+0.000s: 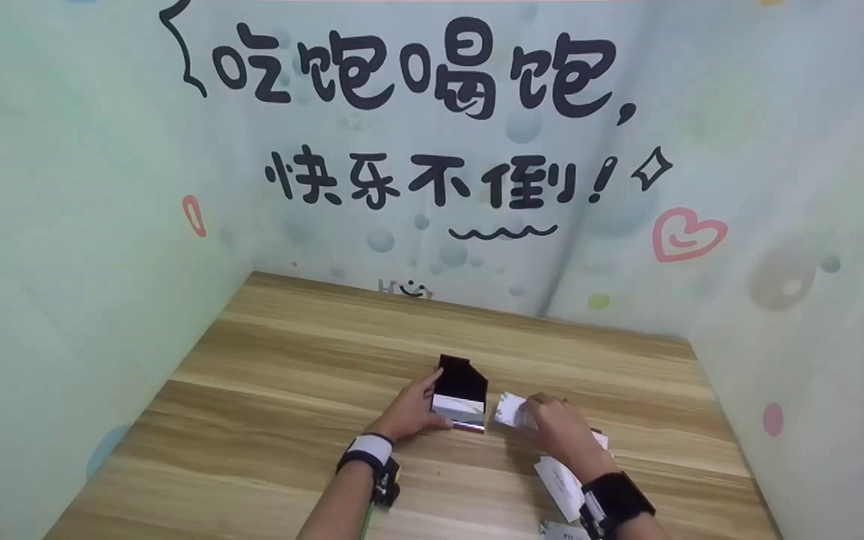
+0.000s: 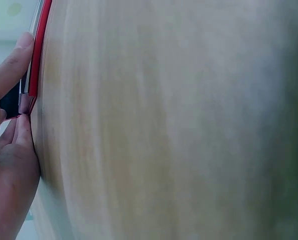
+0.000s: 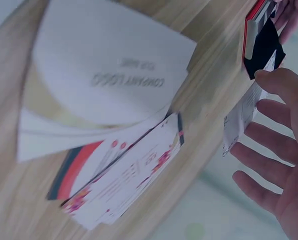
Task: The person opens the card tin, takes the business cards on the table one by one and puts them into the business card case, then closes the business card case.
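Nearby lies a "COMPANY LOGO" card [image 3: 114,67]; left hand [image 1: 406,412] grips a black case [image 1: 460,381], right hand [image 1: 561,426] a white card [image 1: 509,410].

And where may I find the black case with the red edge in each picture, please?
Head: the black case is low, slightly right of centre.
Left wrist: upper left corner, its red edge showing.
Right wrist: the case is at upper right.
Shared landmark: the left hand, holding the case.

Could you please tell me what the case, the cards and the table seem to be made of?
Case: possibly metal, partly glossy, since its edge gleams silvery; dark part uncertain.
Cards: smooth paper or cardstock, being thin, flat and printed.
Table: wood or matte laminate, judging by streaky grain.
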`<state>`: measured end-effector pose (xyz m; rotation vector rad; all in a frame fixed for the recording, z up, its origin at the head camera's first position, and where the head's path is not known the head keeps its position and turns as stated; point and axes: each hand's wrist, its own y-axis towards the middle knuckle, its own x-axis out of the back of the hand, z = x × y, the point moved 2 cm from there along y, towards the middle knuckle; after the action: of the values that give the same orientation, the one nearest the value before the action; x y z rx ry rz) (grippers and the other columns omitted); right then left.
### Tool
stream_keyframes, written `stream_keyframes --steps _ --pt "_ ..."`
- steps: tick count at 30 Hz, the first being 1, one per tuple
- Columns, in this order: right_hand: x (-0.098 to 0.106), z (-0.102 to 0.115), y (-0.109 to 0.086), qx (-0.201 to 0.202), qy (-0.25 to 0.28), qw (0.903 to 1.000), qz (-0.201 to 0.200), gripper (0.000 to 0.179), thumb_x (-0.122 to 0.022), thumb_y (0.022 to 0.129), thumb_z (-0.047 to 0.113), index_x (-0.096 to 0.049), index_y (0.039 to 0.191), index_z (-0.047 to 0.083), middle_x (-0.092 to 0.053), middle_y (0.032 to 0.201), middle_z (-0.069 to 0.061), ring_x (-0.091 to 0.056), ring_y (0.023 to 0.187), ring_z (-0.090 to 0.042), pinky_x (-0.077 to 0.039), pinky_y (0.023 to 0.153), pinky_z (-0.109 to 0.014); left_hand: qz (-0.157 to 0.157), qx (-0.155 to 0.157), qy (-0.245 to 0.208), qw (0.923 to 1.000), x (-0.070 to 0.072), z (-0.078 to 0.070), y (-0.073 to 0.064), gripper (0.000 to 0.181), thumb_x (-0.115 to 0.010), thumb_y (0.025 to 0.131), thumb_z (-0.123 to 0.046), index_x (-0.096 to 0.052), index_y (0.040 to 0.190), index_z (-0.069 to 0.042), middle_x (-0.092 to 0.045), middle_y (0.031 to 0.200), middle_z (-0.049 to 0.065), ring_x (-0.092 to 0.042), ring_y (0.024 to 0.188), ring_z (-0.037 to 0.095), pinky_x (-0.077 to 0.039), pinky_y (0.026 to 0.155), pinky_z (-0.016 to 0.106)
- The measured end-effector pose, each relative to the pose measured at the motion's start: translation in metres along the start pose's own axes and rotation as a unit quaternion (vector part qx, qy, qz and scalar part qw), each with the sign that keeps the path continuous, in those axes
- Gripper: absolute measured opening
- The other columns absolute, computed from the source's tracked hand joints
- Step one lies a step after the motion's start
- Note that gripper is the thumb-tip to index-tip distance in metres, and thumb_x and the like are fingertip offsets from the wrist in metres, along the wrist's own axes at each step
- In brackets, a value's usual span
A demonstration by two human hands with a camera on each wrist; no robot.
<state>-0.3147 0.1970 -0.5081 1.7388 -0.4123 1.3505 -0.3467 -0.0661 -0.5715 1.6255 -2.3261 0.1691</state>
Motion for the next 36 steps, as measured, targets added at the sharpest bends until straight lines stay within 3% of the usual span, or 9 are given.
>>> stream_keyframes --steps 18,23,30,36 --pt "-0.022 0.025 0.049 0.011 -0.053 0.9985 0.013 0.026 -0.085 0.075 0.020 -0.070 0.091 0.006 -0.070 0.090 -0.010 -0.069 0.074 -0.029 -0.058 0.067 -0.042 0.006 -0.008 -0.013 0.9999 0.002 -0.001 -0.001 0.101 -0.080 0.077 0.004 -0.019 0.157 0.004 -0.019 0.158 0.039 -0.029 0.144 0.056 -0.034 0.119 0.055" --pt "-0.030 0.032 0.057 0.016 -0.057 0.9981 0.018 0.022 -0.082 0.079 0.021 -0.072 0.092 0.006 -0.071 0.093 -0.010 -0.069 0.077 -0.028 -0.059 0.070 -0.041 0.003 -0.021 -0.006 0.9997 0.002 0.001 0.000 0.100 -0.081 0.077 0.002 -0.020 0.156 0.007 -0.020 0.159 0.038 -0.032 0.143 0.055 -0.034 0.120 0.056" --pt "-0.043 0.041 0.060 0.036 -0.118 0.9919 0.032 0.026 -0.080 0.082 0.027 -0.072 0.095 0.007 -0.072 0.094 -0.008 -0.068 0.077 -0.023 -0.061 0.068 -0.035 0.017 -0.022 -0.004 0.9996 -0.001 -0.001 0.000 0.103 -0.081 0.078 0.002 -0.016 0.157 0.007 -0.016 0.160 0.037 -0.031 0.144 0.052 -0.035 0.120 0.053" --pt "-0.047 0.052 0.069 0.027 -0.110 0.9934 0.022 0.032 -0.080 0.082 0.031 -0.072 0.099 0.005 -0.071 0.097 -0.009 -0.068 0.080 -0.023 -0.061 0.069 -0.034 0.027 -0.028 -0.036 0.9986 0.000 -0.004 0.001 0.103 -0.077 0.077 0.008 -0.011 0.156 0.009 -0.020 0.158 0.037 -0.038 0.143 0.048 -0.043 0.116 0.046"
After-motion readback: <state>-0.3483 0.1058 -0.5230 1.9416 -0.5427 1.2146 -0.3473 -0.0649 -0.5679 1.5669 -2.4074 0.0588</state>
